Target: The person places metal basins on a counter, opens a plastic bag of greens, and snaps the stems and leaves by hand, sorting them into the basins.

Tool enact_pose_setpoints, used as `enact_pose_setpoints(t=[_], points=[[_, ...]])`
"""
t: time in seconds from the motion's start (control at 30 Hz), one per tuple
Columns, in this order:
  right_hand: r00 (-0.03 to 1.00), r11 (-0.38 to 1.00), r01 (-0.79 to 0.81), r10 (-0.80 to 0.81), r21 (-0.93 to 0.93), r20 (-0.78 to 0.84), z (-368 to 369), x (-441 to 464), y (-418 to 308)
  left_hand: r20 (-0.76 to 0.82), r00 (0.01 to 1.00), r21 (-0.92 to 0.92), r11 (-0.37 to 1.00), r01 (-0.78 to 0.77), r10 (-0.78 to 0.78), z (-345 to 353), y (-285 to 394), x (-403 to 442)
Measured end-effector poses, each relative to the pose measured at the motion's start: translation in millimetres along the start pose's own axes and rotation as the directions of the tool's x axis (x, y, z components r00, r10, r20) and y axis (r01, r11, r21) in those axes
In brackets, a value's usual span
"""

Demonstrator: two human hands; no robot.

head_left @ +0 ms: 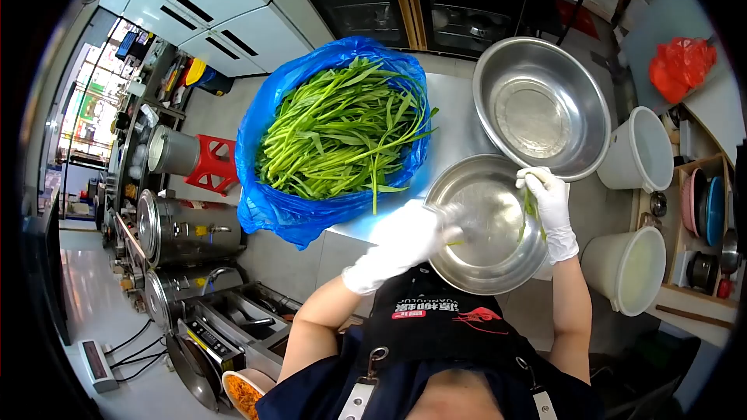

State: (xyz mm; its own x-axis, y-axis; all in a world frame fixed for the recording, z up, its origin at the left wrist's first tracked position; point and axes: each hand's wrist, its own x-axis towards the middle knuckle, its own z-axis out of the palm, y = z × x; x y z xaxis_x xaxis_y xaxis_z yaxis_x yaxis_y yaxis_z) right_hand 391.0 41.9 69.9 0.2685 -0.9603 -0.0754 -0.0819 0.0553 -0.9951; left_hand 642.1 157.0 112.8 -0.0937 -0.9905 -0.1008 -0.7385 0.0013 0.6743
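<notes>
My left hand (416,237), in a white glove and smeared by motion, is at the left rim of the nearer steel basin (486,264). A bit of green shows by its fingertips. On the basin's right side my right hand (548,198), also gloved, is closed on a few green stems (531,210) that hang down over the basin. Leafy green vegetables (334,132) are heaped in a blue plastic bag (264,210) to the left. Behind the nearer basin stands a larger steel basin (541,105), with what looks like a little water.
Two white buckets (642,148) (626,268) stand at the right, beside a shelf with bowls and pans. A red stool (212,163) and large steel pots (187,229) are at the left. Dark glass-door cabinets are at the back.
</notes>
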Motion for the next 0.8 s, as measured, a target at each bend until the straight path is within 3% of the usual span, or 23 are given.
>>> enact_pose_setpoints(t=[0.03, 0.07, 0.1, 0.17, 0.2, 0.27, 0.3, 0.33, 0.43, 0.53, 0.8], points=[[0.996, 0.996, 0.082, -0.081, -0.029, 0.02, 4, 0, -3, -0.211, 0.969, -0.009, 0.991, -0.133, 0.128, -11, -5, -2], [0.998, 0.999, -0.007, 0.01, -0.045, 0.06, 3, -2, -9, -0.245, 0.967, 0.268, 0.963, 0.002, 0.066, -27, -12, -2], [0.997, 0.994, -0.065, 0.062, 0.085, 0.047, 9, 0, 2, -0.296, 0.955, 0.515, 0.845, 0.144, 0.017, -52, -14, 4], [0.994, 0.993, -0.062, 0.053, 0.096, 0.096, 19, 4, 2, -0.456, 0.888, 0.589, 0.769, 0.248, 0.063, -71, -47, 14], [0.98, 0.986, -0.166, 0.162, 0.03, 0.113, 24, 4, -10, -0.424, 0.902, 0.674, 0.692, 0.258, 0.077, -74, -63, 18], [0.993, 0.996, 0.04, -0.031, -0.074, 0.117, 41, 12, -5, -0.397, 0.91, 0.79, 0.549, 0.273, 0.118, -69, -101, 26], [0.987, 0.989, 0.122, -0.111, -0.089, 0.115, 50, 16, -5, -0.387, 0.916, 0.782, 0.565, 0.264, 0.108, -71, -105, 27], [0.991, 0.998, 0.008, 0.002, -0.069, 0.135, 53, 19, -7, -0.377, 0.921, 0.771, 0.584, 0.254, 0.099, -71, -108, 28], [0.988, 0.983, 0.132, -0.12, -0.131, 0.099, 70, 34, -6, -0.402, 0.909, 0.709, 0.666, 0.232, 0.111, -76, -99, 23], [0.892, 0.833, 0.452, -0.427, -0.32, 0.147, 81, 43, -20, -0.431, 0.894, 0.631, 0.748, 0.204, 0.12, -89, -69, 11], [0.685, 0.508, 0.708, -0.665, -0.49, 0.299, 114, 42, -41, -0.413, 0.87, 0.629, 0.775, 0.059, 0.269, -99, -36, -9]])
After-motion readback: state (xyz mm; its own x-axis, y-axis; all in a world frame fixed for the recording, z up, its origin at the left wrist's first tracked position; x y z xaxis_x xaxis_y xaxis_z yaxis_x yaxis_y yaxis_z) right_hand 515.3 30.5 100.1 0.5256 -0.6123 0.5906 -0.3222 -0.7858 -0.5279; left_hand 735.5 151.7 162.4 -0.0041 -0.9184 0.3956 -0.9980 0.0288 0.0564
